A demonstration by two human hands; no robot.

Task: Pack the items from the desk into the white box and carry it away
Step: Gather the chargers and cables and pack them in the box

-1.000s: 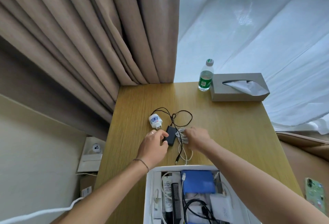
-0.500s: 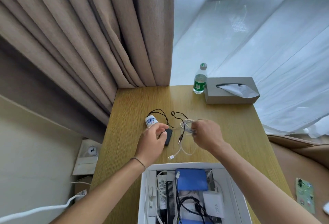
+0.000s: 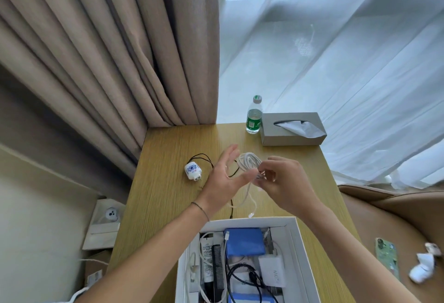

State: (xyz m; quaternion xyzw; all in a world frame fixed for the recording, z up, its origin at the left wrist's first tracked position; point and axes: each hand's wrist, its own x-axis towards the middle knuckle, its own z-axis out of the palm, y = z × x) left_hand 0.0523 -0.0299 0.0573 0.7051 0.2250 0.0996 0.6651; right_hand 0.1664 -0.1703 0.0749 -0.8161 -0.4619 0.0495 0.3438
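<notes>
One white cable (image 3: 249, 161), loosely coiled, tail dangling, pinched by right hand (image 3: 281, 182) above desk (image 3: 168, 206), 12 o'clock of white box (image 3: 298, 237). Left hand (image 3: 223, 177) spread, empty. One white plug (image 3: 193, 170) at 9 o'clock.

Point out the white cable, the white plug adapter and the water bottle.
white cable (image 3: 249, 160), head view, on the coiled loops above the hands.
white plug adapter (image 3: 192, 170), head view, on its patterned face.
water bottle (image 3: 253, 117), head view, on the green label.
</notes>
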